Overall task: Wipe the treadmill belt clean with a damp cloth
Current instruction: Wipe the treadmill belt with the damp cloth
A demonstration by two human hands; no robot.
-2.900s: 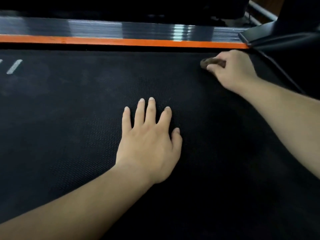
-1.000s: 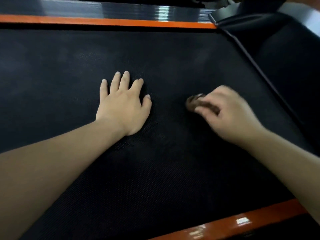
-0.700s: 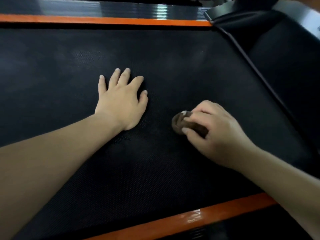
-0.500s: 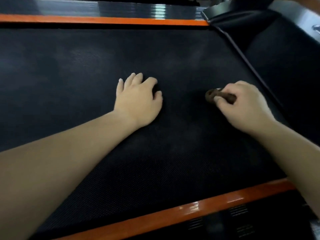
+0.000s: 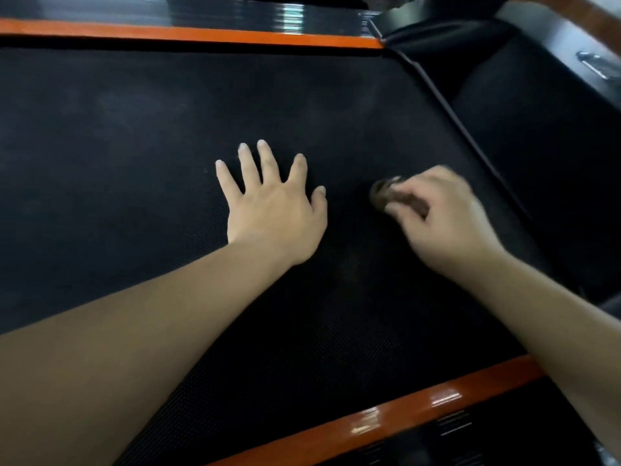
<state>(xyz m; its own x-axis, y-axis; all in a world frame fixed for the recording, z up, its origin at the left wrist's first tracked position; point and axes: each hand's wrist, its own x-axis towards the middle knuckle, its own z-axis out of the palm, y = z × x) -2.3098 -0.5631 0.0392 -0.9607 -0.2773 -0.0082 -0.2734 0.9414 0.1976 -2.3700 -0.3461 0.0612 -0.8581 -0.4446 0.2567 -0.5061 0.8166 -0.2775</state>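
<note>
the right hand [image 5: 447,223] is gripping the small brown cloth [image 5: 389,196] in curled fingers, pressing it on the belt [image 5: 134,129]. the left hand [image 5: 275,210] is lying flat with spread fingers, near on its left, probably blocking a stroke going that way.

The belt [image 5: 134,163] is matt black with a fine, rough dimpled weave. The orange strip [image 5: 403,412] at the belt's near edge is glossy and smooth. Beyond the belt's far edge, a ribbed black rail [image 5: 201,11] shines. The brown cloth [image 5: 381,196] looks soft and crumpled
</note>
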